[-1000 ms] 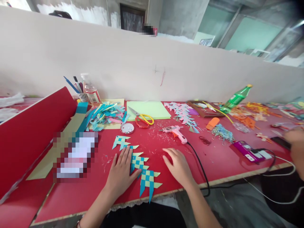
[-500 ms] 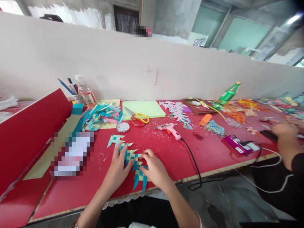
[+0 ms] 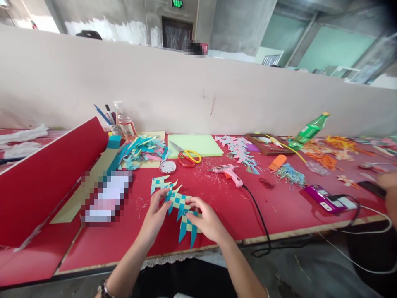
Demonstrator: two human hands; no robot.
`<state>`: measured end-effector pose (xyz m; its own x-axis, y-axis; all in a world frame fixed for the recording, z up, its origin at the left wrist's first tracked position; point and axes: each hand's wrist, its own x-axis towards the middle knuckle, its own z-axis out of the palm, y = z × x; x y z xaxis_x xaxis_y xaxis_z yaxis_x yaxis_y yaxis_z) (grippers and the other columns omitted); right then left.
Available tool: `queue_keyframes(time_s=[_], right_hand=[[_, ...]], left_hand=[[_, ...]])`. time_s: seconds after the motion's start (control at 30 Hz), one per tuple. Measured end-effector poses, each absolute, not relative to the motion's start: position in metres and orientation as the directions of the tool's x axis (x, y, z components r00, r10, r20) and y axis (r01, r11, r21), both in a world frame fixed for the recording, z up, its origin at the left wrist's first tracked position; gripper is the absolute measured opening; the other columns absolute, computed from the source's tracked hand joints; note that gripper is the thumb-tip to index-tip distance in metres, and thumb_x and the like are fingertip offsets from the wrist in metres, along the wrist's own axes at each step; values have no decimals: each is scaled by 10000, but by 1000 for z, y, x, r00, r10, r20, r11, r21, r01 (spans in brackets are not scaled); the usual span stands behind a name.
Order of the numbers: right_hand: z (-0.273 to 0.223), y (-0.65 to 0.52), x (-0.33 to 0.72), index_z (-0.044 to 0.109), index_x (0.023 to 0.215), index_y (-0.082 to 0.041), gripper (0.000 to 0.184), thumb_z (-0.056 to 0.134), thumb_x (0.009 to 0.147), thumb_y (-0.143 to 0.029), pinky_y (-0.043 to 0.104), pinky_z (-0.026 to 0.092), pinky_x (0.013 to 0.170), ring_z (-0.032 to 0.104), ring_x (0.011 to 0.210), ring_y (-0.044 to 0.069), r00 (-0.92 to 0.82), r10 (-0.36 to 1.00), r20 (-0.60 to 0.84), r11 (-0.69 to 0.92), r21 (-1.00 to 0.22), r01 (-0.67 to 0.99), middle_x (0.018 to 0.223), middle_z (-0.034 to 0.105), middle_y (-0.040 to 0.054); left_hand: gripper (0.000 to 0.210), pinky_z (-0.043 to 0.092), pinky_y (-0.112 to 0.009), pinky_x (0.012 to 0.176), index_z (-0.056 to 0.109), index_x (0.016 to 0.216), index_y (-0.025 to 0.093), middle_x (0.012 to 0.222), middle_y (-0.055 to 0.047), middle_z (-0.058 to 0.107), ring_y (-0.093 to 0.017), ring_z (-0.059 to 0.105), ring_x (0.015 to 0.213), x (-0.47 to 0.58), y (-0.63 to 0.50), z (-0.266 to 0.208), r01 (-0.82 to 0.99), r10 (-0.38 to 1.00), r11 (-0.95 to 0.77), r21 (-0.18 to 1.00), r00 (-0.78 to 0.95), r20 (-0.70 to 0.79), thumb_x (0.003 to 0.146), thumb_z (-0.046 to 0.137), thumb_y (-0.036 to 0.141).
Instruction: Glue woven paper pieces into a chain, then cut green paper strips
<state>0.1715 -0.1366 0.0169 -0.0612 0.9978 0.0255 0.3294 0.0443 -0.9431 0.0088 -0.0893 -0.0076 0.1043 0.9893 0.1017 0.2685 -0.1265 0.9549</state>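
Note:
A string of woven paper fish (image 3: 179,200), checked in teal and pale yellow, runs slantwise between my hands near the front of the red table. My left hand (image 3: 157,210) grips its upper-left part, thumb and fingers closed at the edge. On the lower right, my right hand (image 3: 207,218) pinches the string with thumb and forefinger. Pointed paper tails stick out along both sides, and my fingers cover some of the weave. Just beyond lies a round lid (image 3: 168,167) holding small bits.
A pink glue gun (image 3: 228,173) lies right of my hands, its black cord trailing over the table edge. Scissors (image 3: 187,156) rest on green paper (image 3: 206,145). Left are a blurred phone (image 3: 108,196) and paper strips (image 3: 141,150). A purple box (image 3: 324,198) sits near a co-worker's arm.
My view has swung left, so everything sits further right. My left fingers, spread over the paper fish before, have drawn in around their edge. My right hand keeps its pinch.

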Motion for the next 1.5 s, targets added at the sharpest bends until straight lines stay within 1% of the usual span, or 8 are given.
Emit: queue_keyframes(time_s=[0.43, 0.53, 0.63, 0.73, 0.83, 1.0, 1.27, 1.5], right_hand=[[75, -99, 216, 557, 1048, -205, 288, 466, 776, -184, 276, 447, 742, 544, 859, 137, -12, 965, 264, 213, -752, 624, 991, 605, 41], [99, -85, 221, 551, 1058, -206, 295, 454, 786, -143, 307, 432, 746, 542, 866, 162, -57, 904, 425, 296, -521, 801, 984, 612, 51], [113, -70, 210, 556, 1044, -176, 283, 426, 806, -93, 352, 395, 746, 525, 875, 211, -196, 834, 515, 291, -109, 950, 919, 625, 79], [107, -59, 185, 563, 999, -122, 256, 388, 823, -56, 364, 372, 719, 515, 849, 231, -368, 822, 434, 293, 232, 928, 859, 612, 112], [82, -54, 160, 579, 917, -89, 239, 371, 818, -28, 358, 374, 720, 513, 830, 224, -537, 784, 311, 419, 372, 828, 824, 599, 113], [49, -65, 143, 571, 932, -90, 229, 406, 794, -10, 322, 404, 688, 547, 790, 200, -608, 778, 158, 551, 295, 781, 810, 608, 103], [46, -79, 179, 416, 1242, -167, 431, 442, 848, -340, 307, 422, 858, 517, 1046, 189, -464, 863, 198, 504, -293, 813, 1161, 552, 91], [16, -99, 188, 521, 1146, -178, 328, 468, 827, -232, 399, 372, 926, 453, 1109, 229, -432, 890, 146, 456, -304, 836, 1181, 527, 109]], left_hand=[[294, 368, -330, 964, 501, 1059, 246, 1179, -50, 508, -190, 433, 1166, -2, -103, 7, 316, 977, -90, 944, 213, 22, 785, 429, 327], [300, 335, -338, 987, 503, 1043, 232, 1165, -52, 504, -193, 429, 1161, -5, -105, 5, 286, 972, -27, 958, 231, -41, 767, 445, 332], [324, 303, -344, 1005, 496, 1054, 211, 1149, -62, 500, -193, 424, 1152, -7, -107, 3, 266, 963, -12, 964, 263, -61, 753, 456, 327], [331, 286, -348, 1010, 490, 1061, 199, 1149, -72, 485, -195, 414, 1149, -8, -108, -1, 256, 957, -40, 966, 288, -36, 755, 456, 319], [324, 284, -354, 1008, 489, 1062, 200, 1136, -71, 490, -199, 417, 1141, -10, -107, -4, 251, 955, -65, 966, 297, -13, 757, 461, 307], [303, 271, -357, 1016, 470, 1067, 205, 1141, -67, 483, -192, 408, 1146, -13, -106, -7, 242, 950, -82, 967, 313, 2, 777, 443, 286], [293, 286, -355, 1013, 449, 1097, 225, 1171, -61, 466, -180, 403, 1155, -14, -109, -6, 291, 944, -136, 947, 330, 34, 809, 418, 274], [313, 389, -375, 933, 411, 1138, 225, 1162, -87, 451, -193, 458, 1089, -9, -110, -11, 454, 911, -348, 820, 369, 183, 825, 402, 218]])
